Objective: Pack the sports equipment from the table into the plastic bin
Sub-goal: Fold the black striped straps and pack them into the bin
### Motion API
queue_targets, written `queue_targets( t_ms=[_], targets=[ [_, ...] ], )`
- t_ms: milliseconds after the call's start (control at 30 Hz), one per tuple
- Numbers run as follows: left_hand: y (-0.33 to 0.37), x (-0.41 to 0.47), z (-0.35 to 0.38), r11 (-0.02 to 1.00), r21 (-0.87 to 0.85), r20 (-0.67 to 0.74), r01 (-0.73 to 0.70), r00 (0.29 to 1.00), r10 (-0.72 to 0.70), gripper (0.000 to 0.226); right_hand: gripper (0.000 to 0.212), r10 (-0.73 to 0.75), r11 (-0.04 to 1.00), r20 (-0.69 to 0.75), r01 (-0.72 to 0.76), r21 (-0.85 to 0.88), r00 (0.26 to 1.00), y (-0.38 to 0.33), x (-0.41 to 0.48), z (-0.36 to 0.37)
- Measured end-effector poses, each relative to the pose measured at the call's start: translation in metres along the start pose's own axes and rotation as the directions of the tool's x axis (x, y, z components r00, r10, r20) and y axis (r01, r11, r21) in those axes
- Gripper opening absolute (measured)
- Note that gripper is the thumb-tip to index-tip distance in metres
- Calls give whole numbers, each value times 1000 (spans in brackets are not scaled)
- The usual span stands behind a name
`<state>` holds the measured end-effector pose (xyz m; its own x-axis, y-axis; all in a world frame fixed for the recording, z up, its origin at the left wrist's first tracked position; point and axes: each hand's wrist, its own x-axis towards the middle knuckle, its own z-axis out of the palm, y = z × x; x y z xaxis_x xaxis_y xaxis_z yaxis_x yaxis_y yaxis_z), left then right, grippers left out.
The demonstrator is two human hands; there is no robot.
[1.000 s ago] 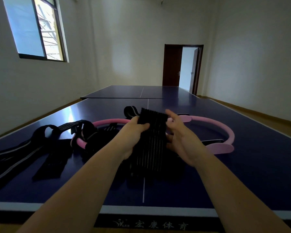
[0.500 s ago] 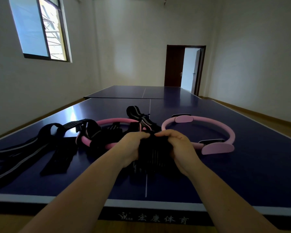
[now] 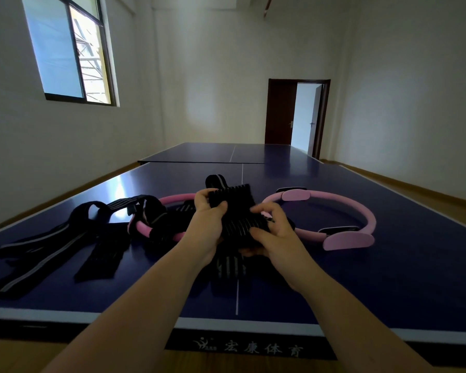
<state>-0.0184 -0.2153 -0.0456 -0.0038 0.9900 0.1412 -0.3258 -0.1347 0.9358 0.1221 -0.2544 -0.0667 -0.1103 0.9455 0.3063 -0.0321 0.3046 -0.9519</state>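
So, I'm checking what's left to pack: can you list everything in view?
Table: one, dark blue, under the gear.
Second table: one, dark blue, behind the first.
Rings: two, pink; right ring beside the right hand, left ring partly under straps.
Straps: several, tangled, black with grey stripes, left part of the table.
Ribbed band: one, black, held above the table's middle.
Window: one, left wall.
Door: one, brown, open, far wall.
Left hand: grips the band's top.
Right hand: grips the band's right side.
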Motion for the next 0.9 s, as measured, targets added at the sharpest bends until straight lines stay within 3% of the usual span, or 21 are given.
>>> queue_targets(
  t_ms=[133, 233, 333, 433, 567, 667, 767, 900],
  targets=[
    [-2, 3, -1, 997, 76, -13, -18, 1000, 19, 23, 9, 46, 996, 91, -40, -76, 995, -3, -5, -7],
    [-5, 9, -1, 998, 57, -29, 10, 1000, -8, 24, 29, 3, 960, 150, 39, -276, 989, -2, -9, -15],
    [-8, 15, 1, 998, 33, -40, 55, 998, -54, 25, 28, -186, 855, 86, 204, -477, 979, 6, -4, -20],
    [-13, 22, 8, 991, 2, -42, 133, 990, -132, 29, 18, -435, 671, -23, 307, -675, 900, 17, 5, -24],
    [-19, 27, 11, 977, -11, -14, 215, 977, -215, 31, 18, -513, 560, 167, 476, -679, 842, 13, 5, -28],
    [-20, 24, 12, 965, -51, -12, 257, 966, -258, 29, 23, -458, 622, 246, 506, -598, 854, 4, -4, -31],
    [-21, 19, 13, 955, -130, 33, 267, 964, -265, 26, 24, -252, 857, 106, 273, -436, 962, 2, -6, -32],
    [-22, 7, 17, 949, -135, 111, 287, 956, -273, 32, 15, -192, 926, -106, 145, -348, 976, 3, 6, -32]
  ],
)
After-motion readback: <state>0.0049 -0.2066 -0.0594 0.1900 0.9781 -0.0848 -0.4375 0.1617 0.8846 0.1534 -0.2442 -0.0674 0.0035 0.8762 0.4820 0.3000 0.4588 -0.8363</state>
